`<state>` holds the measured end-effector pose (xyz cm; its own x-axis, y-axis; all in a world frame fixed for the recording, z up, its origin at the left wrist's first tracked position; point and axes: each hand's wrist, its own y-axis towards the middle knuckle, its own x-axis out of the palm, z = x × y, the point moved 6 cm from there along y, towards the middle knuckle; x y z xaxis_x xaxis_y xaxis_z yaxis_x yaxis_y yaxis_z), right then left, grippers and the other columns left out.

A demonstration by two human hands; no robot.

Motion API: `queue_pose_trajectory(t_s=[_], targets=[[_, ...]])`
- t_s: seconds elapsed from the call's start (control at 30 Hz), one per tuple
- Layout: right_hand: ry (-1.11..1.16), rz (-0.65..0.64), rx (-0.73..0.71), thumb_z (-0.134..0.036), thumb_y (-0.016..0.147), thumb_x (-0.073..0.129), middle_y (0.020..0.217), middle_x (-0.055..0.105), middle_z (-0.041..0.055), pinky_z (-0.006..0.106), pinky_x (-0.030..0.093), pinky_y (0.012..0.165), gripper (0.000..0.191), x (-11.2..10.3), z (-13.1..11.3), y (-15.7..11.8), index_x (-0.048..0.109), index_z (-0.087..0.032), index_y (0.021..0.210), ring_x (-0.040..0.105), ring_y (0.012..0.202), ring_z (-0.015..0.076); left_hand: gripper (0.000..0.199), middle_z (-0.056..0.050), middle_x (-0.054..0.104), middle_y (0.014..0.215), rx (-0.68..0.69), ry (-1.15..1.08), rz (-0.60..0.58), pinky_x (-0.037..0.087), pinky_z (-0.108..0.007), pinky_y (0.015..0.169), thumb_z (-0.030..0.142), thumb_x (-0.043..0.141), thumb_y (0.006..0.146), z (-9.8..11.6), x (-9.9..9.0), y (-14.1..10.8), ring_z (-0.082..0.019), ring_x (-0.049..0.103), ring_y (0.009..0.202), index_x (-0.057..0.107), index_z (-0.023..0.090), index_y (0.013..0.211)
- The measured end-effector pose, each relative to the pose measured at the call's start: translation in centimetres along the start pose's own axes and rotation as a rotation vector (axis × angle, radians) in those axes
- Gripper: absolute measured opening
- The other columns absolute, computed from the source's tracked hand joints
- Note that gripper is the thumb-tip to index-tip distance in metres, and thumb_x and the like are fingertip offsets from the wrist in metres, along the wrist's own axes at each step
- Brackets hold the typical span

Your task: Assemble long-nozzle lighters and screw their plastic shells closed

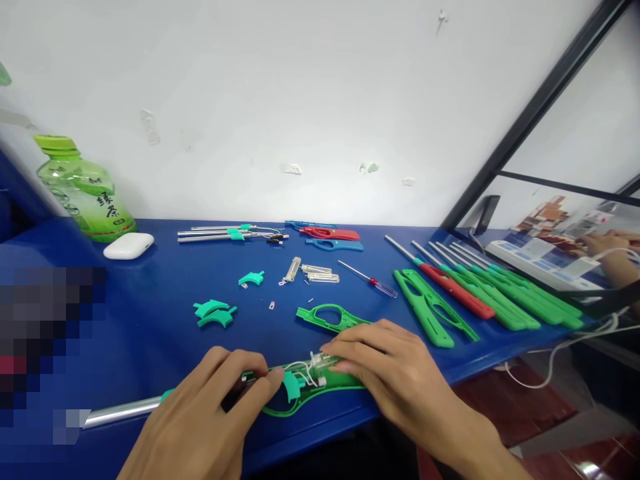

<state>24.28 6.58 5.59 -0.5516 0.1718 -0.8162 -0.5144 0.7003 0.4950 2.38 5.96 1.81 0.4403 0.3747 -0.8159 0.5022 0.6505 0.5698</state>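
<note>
A long-nosed lighter's green half shell lies at the table's front edge, its inside facing up. My left hand is closed over its front part, thumb and fingers pinching there; a metal tube sticks out to the left. Beside those fingertips a teal trigger sits in the shell, with white wires around it. My right hand grips a clear fuel tank at the shell's handle end. Just behind lies another green half shell. My left fingers hide part of the lighter's inside.
Loose teal triggers, clear fuel tanks and a screwdriver lie mid-table. Metal tubes and red and blue shells are at the back. Lighters line the right; a bottle and white case stand left.
</note>
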Motion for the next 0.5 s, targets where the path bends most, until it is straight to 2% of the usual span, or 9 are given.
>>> queue_pose_trajectory(t_s=[0.27,0.5], targets=[[-0.024,0.042,0.032,-0.022,0.109,0.062,0.114,0.078,0.0008,0.033,0.048,0.086,0.018,0.34,0.24,-0.27,0.071,-0.025,0.124,0.074,0.099,0.0174,0.052,0.000,0.071,0.109,-0.023,0.005,-0.040,0.049,-0.029,0.078,-0.002,0.039,0.093,0.00,0.32,-0.01,-0.017,0.063,0.089,0.071,0.031,0.117],[0.015,0.014,0.035,-0.021,0.109,0.061,0.116,0.078,0.0012,0.035,0.049,0.089,0.019,0.15,0.19,-0.21,0.070,-0.026,0.125,0.073,0.100,0.0190,0.048,0.001,0.071,0.105,0.012,-0.014,0.024,0.049,-0.027,0.076,0.000,0.041,0.094,0.22,-0.14,0.33,-0.016,0.064,0.087,0.070,0.032,0.116]])
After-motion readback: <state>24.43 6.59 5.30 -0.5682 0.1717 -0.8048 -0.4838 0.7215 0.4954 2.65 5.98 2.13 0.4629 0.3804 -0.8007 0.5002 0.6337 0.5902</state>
